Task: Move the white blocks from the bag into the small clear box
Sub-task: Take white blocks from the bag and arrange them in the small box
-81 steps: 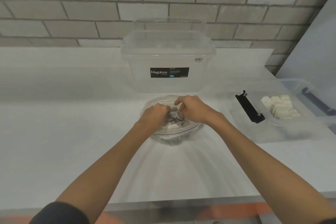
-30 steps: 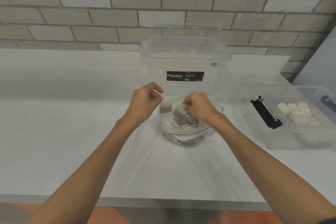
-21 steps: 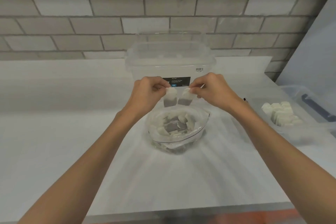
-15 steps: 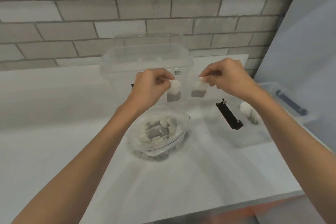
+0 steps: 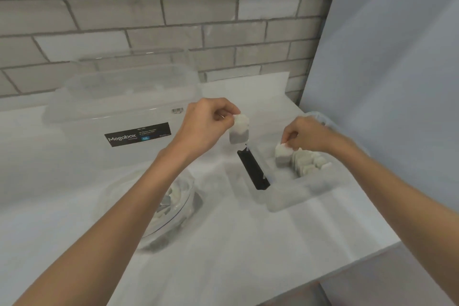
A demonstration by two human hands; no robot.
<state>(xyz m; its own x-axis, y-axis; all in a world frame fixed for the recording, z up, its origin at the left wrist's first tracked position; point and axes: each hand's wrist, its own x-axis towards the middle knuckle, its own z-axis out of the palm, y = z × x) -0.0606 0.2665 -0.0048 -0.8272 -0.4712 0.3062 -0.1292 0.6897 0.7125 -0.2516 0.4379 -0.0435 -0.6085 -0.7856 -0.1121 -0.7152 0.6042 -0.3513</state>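
In the head view, the left hand point(image 5: 206, 126) is pinching a block point(image 5: 239, 130) between thumb and curled fingers, holding it in the air just left of the box point(image 5: 293, 200), while the right hand point(image 5: 308, 135) is pinching a second block point(image 5: 282, 154) beside the row point(image 5: 310, 163) already inside. The bag point(image 5: 173, 206), more blocks in it, is lying under the left forearm. Since half a second ago, the right hand is dropping into the box.
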